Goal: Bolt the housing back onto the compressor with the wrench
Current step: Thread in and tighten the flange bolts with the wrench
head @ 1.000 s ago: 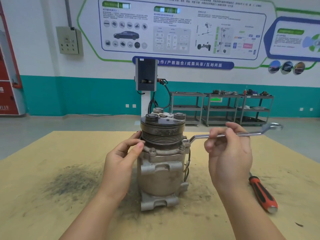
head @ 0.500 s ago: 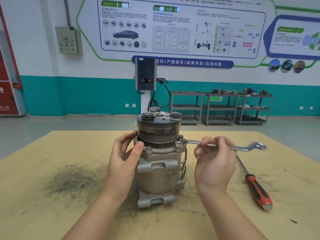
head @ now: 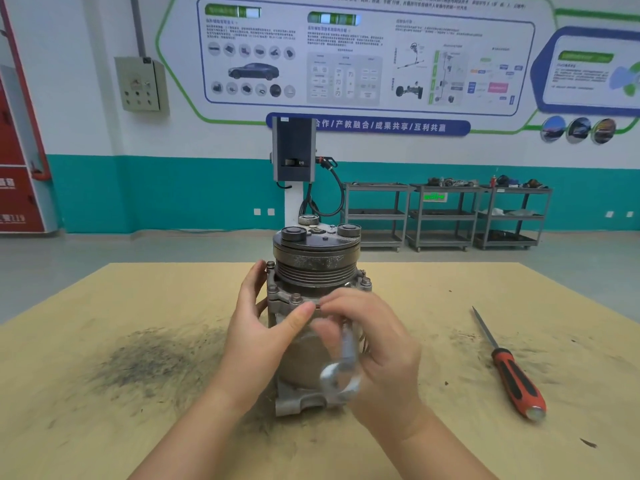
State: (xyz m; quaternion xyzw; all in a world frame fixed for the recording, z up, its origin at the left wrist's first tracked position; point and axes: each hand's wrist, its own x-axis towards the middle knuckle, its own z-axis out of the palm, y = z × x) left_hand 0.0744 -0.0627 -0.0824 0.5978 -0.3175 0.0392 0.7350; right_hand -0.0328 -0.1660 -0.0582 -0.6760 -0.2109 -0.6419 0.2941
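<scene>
A grey metal compressor (head: 313, 271) stands upright in the middle of the tan table (head: 104, 427), pulley end up. Its bolted housing flange (head: 280, 301) carries several bolt heads. My left hand (head: 263, 330) grips the compressor's left side, thumb across the front below the flange. My right hand (head: 377, 344) holds the silver wrench (head: 341, 372) in front of the compressor. The wrench is blurred and points down toward me, its ring end lowest. Its upper end is hidden behind my fingers near the front flange bolt.
A red-and-black screwdriver (head: 512, 375) lies on the table to the right. Dark metal grit (head: 149, 358) is smeared across the table at left. Beyond the table stand a charging post (head: 294, 150) and grey shelf carts (head: 446, 213).
My right hand has swung the wrench from pointing out to the right round to the front of the compressor, handle now toward me. My left hand stays on the compressor.
</scene>
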